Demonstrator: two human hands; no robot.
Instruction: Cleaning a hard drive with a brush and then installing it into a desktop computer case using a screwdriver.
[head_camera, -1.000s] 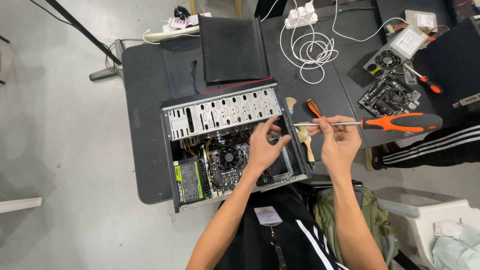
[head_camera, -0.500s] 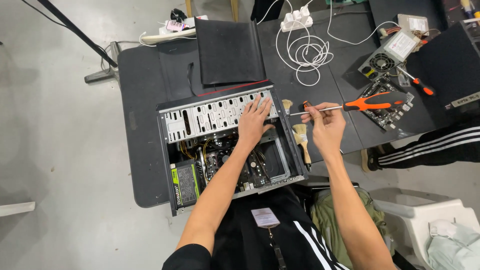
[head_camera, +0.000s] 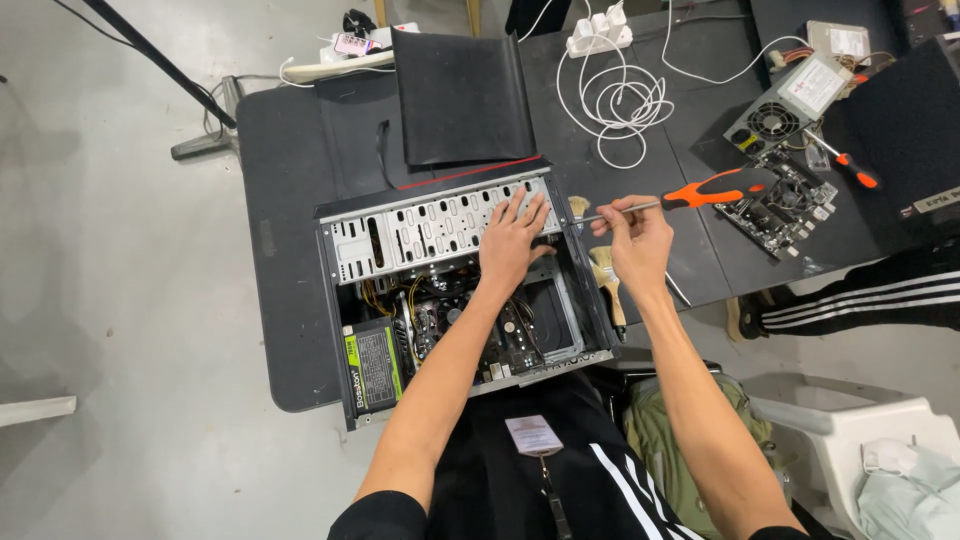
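Orange and black, the handle of the screwdriver (head_camera: 700, 192) sticks out up and to the right of your right hand (head_camera: 636, 243), while its thin metal shaft runs back to your fingertips, which pinch it close to the tip; the hand is mostly closed around that shaft, with the tool lying nearly level and slanting slightly upward toward the handle. Your left hand (head_camera: 512, 243) lies flat and spread, fingers extended, on the perforated metal panel at the far side of the open computer case (head_camera: 340, 300), gripping nothing, just pressing on the sheet metal. The two hands sit near each other, with the right-hand wall of the case between them. Below your left palm, inside the case, you can see the board with its tangle of wires, and further down to the left the power supply (head_camera: 372, 365) with a green label. Just below your right hand, a pale-handled brush (head_camera: 606, 275) lies on the dark table (head_camera: 290, 150) beside the case. Past the screwdriver handle, a bare circuit board (head_camera: 785, 205) and a grey boxed unit with a fan (head_camera: 785, 105) lie well apart from your hand. Above both hands a coiled white cable (head_camera: 625, 105) and a black side panel (head_camera: 460, 95) rest on the table.
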